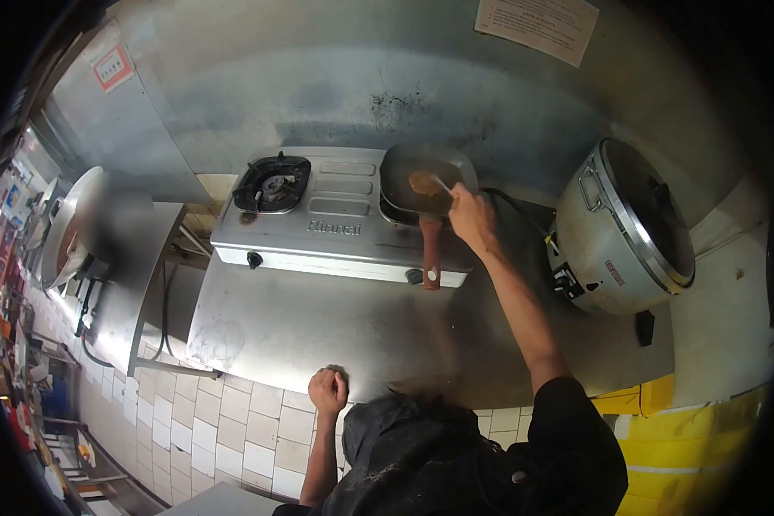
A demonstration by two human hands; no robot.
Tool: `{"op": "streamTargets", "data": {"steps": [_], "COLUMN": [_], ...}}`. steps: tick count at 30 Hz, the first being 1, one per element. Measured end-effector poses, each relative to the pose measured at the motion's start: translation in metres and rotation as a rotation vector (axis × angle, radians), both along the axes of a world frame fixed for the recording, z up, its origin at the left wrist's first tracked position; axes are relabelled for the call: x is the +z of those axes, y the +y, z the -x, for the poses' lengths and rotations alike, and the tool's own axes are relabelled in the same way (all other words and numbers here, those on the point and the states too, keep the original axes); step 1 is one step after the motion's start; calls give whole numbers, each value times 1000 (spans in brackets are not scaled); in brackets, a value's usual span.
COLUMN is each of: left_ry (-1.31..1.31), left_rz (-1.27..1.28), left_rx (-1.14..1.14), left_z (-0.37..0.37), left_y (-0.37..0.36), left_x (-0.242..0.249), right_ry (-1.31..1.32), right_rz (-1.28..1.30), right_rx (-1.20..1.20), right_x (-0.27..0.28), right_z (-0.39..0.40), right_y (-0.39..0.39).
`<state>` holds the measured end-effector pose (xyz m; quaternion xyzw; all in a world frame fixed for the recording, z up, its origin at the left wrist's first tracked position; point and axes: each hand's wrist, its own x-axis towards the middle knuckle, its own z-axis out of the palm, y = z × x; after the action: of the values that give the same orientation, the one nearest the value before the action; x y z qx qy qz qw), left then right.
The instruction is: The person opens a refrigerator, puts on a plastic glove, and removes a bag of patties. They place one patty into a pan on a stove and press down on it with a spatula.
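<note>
A square dark pan (pixel 396 176) with a reddish-brown handle (pixel 432 254) rests on the right burner of the silver two-burner stove (pixel 334 227). My right hand (pixel 470 212) is closed around a thin utensil (pixel 441 183) at the pan's right side. The utensil's tip meets a small brown food patch (pixel 422 182) inside the pan. My left hand (pixel 328 390) is closed by the front edge of the steel table (pixel 318 318); its fingers are curled, and whether anything is inside them is hidden.
A large rice cooker (pixel 593 249) stands at the right of the table, with a black object (pixel 645 328) near its base. The stove's left burner (pixel 272 185) holds nothing. At the left, a large round pan (pixel 70 228) sits by another steel table (pixel 127 318). Yellow material (pixel 697 447) lies at the lower right.
</note>
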<state>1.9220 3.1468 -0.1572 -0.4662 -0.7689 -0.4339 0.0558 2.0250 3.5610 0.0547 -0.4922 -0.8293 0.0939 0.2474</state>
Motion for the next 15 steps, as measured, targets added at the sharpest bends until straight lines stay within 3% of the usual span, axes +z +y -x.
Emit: {"op": "streamTargets", "data": {"steps": [11, 15], "left_ry": [-5, -3], "left_rz": [-8, -19], "left_rx": [9, 13], "left_z": [1, 1], "left_y": [-3, -2], "left_x": [-3, -1], "right_ry": [-73, 23], "right_rz": [-2, -45], "right_rx": [90, 64], "right_x": [-1, 8], "right_z": [-4, -5], "right_y": [-2, -8]}}
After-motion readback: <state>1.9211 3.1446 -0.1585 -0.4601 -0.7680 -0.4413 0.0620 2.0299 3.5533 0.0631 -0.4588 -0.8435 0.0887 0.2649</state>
